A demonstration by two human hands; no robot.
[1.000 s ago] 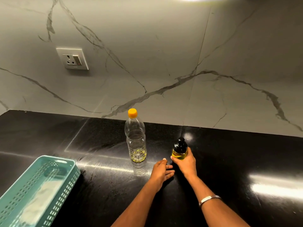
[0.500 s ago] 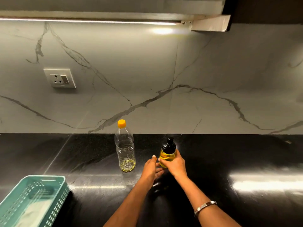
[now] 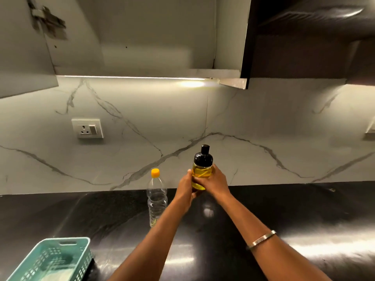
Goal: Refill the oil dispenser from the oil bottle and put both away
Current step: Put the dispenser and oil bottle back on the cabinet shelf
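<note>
Both hands hold the small clear glass oil dispenser with a black pump cap (image 3: pixel 202 169) upright above the glossy black tabletop (image 3: pixel 304 216): the left hand (image 3: pixel 185 189) cups its lower side, and the right hand (image 3: pixel 216 182) has its fingers (image 3: pixel 203 182) wrapped shut around the body. Nearly full of yellow oil, it likely feels weighty, slick and breakable; the body is the safest hold. The clear plastic, orange-capped oil bottle (image 3: pixel 156 197) stands just left, almost empty and probably light.

Single head-worn wide-angle view, from standing height at the front edge of the black counter (image 3: pixel 304 209). Faces forward toward the marble backsplash (image 3: pixel 263 122), pitched only slightly down: open overhead cabinet (image 3: pixel 142 37) above the counter fills the top third, counter surface the bottom third. Close range; both forearms enter from the bottom edge over the counter. Straight edges bow toward the frame borders. No second view, so no shared part.
</note>
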